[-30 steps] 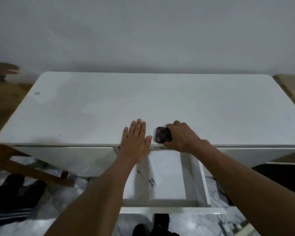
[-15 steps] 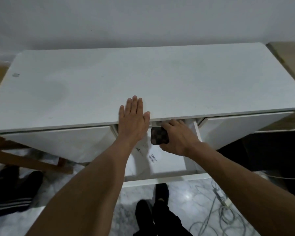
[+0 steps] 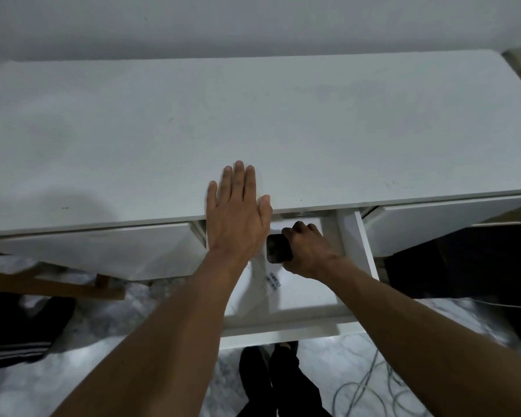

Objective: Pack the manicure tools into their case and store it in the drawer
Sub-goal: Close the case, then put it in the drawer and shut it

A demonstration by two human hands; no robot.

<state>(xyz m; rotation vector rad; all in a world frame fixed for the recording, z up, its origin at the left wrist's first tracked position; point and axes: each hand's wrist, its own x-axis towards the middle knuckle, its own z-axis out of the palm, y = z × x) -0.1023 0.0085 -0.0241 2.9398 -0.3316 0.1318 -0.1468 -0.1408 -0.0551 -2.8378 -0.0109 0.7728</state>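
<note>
The small dark manicure case is closed and held in my right hand, low inside the open white drawer and near its back, under the tabletop's edge. My fingers wrap its right side and hide part of it. My left hand lies flat, fingers together, on the front edge of the white table, just left of the case. No loose tools are visible.
A barcode sticker lies on the drawer floor. Closed drawer fronts flank the open one. Below are a marble floor, grey cables at the right, dark clothing at the left and a wooden frame.
My right hand carried the case off the tabletop's edge, down into the open drawer and deeper toward its back. The left hand stayed flat on the table edge.
</note>
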